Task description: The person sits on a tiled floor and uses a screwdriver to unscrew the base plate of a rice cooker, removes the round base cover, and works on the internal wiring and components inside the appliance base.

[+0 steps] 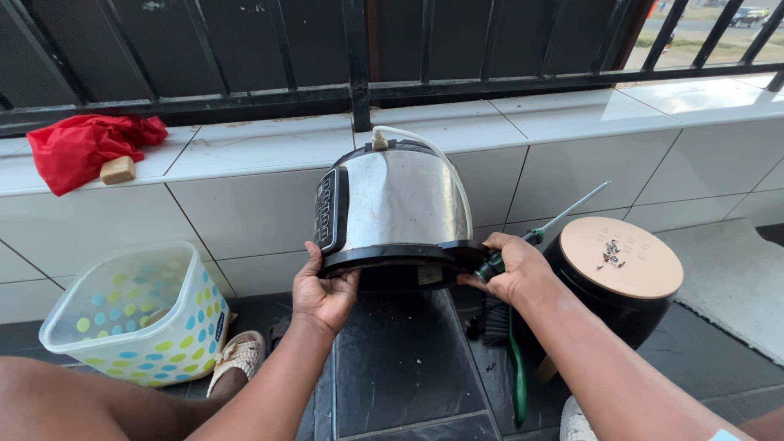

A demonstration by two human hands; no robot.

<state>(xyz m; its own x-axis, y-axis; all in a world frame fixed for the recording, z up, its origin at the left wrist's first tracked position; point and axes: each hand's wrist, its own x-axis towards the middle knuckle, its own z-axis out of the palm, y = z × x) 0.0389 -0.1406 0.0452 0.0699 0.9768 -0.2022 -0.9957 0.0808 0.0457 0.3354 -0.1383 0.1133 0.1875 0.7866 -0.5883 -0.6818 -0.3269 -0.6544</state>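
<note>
Hands (327, 290) gripping cooker (396, 208) base

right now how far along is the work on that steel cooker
Done: small screws lie loose on the round stool. In hand: both hands grip the upturned cooker by its black base, left hand near the control panel, right hand also holding a screwdriver. Left: the base looks attached; the inside is hidden.

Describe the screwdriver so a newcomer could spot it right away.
Start at the shiny steel cooker body held against the white tiled wall. At the cooker's black base, the right hand grips the screwdriver. Its thin metal shaft points up-right toward the round wooden-topped stool; the green brush below hangs downward.
</note>
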